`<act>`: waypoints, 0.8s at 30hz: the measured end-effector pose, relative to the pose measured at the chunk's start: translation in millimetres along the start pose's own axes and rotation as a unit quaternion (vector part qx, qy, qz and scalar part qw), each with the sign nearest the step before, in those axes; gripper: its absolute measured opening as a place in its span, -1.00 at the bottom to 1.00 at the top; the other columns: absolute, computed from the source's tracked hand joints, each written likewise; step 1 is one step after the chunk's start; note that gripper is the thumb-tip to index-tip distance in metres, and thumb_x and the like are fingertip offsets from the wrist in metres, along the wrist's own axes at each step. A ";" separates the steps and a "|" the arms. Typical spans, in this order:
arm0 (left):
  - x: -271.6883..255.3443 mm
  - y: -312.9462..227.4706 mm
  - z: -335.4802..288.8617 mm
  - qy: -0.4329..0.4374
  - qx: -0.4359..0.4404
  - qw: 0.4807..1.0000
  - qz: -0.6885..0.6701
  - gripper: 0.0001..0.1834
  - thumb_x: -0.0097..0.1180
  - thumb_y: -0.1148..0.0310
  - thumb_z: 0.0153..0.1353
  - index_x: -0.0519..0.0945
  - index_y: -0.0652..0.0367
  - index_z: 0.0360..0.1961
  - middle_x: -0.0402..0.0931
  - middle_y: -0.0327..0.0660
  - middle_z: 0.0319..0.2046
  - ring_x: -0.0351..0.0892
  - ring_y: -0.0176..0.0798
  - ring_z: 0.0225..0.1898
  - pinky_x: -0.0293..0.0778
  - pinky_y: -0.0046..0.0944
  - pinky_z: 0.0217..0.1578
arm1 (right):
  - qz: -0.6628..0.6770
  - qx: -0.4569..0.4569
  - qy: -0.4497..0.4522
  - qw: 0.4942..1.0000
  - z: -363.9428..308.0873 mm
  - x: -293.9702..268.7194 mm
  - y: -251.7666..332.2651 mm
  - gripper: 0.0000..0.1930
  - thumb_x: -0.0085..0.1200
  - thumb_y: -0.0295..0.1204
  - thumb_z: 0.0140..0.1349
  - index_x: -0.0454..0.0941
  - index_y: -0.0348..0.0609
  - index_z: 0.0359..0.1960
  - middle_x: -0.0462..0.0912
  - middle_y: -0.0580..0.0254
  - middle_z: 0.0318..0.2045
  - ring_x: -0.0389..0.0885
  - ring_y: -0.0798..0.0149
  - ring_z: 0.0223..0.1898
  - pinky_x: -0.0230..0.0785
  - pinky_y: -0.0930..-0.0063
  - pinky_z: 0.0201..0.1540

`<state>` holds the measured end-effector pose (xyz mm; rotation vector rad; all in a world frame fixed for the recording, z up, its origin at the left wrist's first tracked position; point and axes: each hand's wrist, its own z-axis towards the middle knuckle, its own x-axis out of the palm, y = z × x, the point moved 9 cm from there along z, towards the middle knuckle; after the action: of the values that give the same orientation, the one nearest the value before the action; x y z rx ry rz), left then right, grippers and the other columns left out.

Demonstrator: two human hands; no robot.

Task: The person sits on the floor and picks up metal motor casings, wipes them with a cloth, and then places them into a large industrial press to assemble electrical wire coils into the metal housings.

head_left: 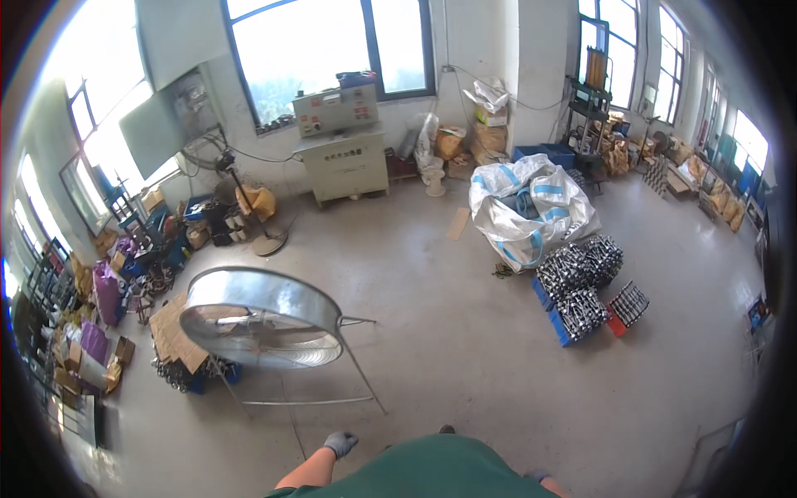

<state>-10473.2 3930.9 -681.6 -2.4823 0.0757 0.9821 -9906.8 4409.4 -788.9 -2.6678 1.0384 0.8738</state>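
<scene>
From green-shirted wearer (436, 471): at 9 o'clock, grey-gloved left hand (340, 444), finger closure cannot be told; at 4 o'clock, right hand (540, 476) partly in view, state cannot be told. At 10 o'clock, way is blocked by large metal drum fan (274, 286), nearest left hand; thin cable (294, 425) laid between. Toward 1 and 2 o'clock, blue crates (557, 326) and red crate (615, 325) heaped with metal parts (589, 266); white bulk bag (490, 202) set beyond. At 11 o'clock, dark characters printed on machine cabinet (344, 176), labels (360, 114) above.
</scene>
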 end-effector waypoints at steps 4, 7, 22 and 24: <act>44.6 69.3 45.5 0.135 -0.064 0.987 0.062 -0.42 0.02 -0.17 0.28 0.69 0.00 0.09 0.63 0.03 0.09 0.57 0.15 0.16 0.44 -0.02 0.20 | 0.075 -0.030 -0.058 0.995 125.0 -261.9 34.3 -0.72 0.04 -0.21 0.30 0.73 -0.08 -0.25 0.78 0.15 -0.33 0.75 0.16 -0.39 0.58 0.19 -0.28; 15.9 70.6 81.9 0.146 -0.168 0.975 -0.026 -0.42 0.03 -0.17 0.28 0.69 0.00 0.08 0.63 0.03 0.09 0.56 0.16 0.16 0.44 -0.01 0.20 | 0.448 0.101 -0.092 0.884 160.6 -403.6 45.6 -0.69 -0.02 -0.23 0.37 0.66 -0.17 -0.36 0.70 0.11 -0.49 0.70 0.25 -0.43 0.51 0.28 -0.39; -450.2 -256.3 586.9 -0.111 0.027 0.974 -0.198 -0.51 0.10 -0.02 0.35 0.67 0.18 0.02 0.68 0.04 0.02 0.63 0.06 0.10 0.47 -0.06 0.15 | 0.100 0.066 0.005 0.993 408.4 -754.5 136.0 -0.49 -0.06 -0.05 0.38 0.54 0.12 0.29 0.48 0.27 0.36 0.40 0.07 0.38 0.21 0.20 0.42; -543.5 -301.7 654.5 -0.168 0.074 0.951 -0.248 -0.60 0.17 0.15 0.37 0.65 0.26 0.01 0.70 0.01 -0.04 0.68 -0.06 0.00 0.51 -0.12 0.08 | 0.120 -0.010 0.008 0.993 445.3 -815.4 139.6 -0.40 0.08 0.05 0.28 0.54 0.06 0.29 0.45 0.16 0.38 0.39 0.09 0.38 0.19 0.24 0.43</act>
<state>-11226.2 4424.5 -617.9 -2.0137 -0.5369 1.1024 -10688.2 4919.5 -680.3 -2.6056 1.3838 0.9096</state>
